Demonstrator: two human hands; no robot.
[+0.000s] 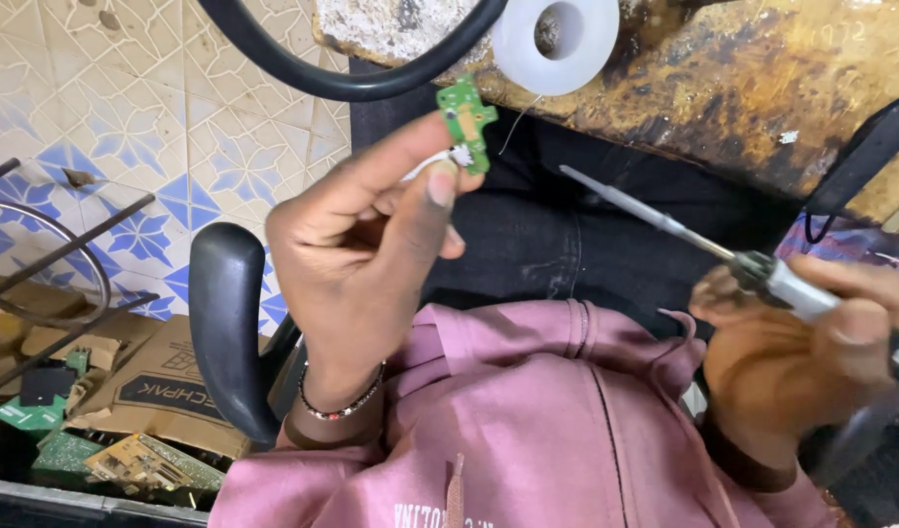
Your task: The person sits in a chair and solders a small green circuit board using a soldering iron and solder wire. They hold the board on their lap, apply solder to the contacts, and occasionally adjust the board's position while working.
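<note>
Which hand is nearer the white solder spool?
Left. The left hand pinches a small green board just below the spool; the right hand grips the soldering iron lower, farther off.

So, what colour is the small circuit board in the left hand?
Green. The board, pinched by the left hand, shows best in the head view.

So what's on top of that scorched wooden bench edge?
On the scorched wooden bench, a white ring-shaped spool rests at the rim, and a black looped cable overhangs it. The left hand holds a small green circuit board in front; the surface beyond is out of frame.
</note>
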